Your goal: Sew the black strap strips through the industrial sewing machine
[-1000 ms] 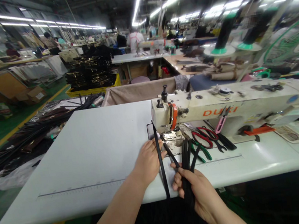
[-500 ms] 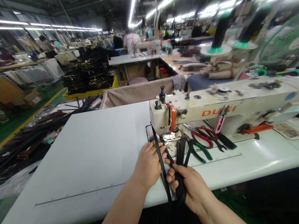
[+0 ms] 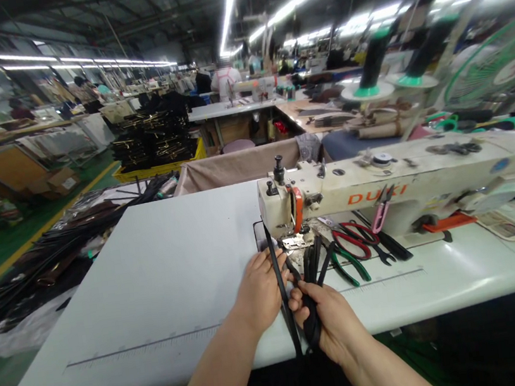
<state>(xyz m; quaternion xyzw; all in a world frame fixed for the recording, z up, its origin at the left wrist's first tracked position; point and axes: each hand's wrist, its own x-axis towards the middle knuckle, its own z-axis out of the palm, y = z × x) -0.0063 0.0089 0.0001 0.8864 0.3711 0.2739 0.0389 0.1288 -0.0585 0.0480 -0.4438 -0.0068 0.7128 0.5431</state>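
At the needle end of a white sewing machine (image 3: 408,172), my left hand (image 3: 260,291) lies close beside the presser foot (image 3: 296,242), its fingers closed on a narrow black strap. Another stretch of black strap (image 3: 280,279) runs down from the machine head across these fingers and past the table's front edge. My right hand (image 3: 331,317) is wrapped around a bundle of black straps (image 3: 312,324), just right of the left hand. Loose ends of the bundle point up toward the presser foot. My left fingertips are partly hidden by the strap.
Green-handled pliers (image 3: 351,266), red-handled scissors (image 3: 353,240) and a wrench (image 3: 384,255) lie right of the needle. Pink-handled snips (image 3: 380,214) rest against the machine arm. Black straps (image 3: 77,244) are heaped left of the white table (image 3: 168,276). A fan (image 3: 503,66) stands at right.
The whole view has shifted slightly, with the table lower in the picture. Both hands keep nearly the same place and hold; the strap across the left hand slants a little more.
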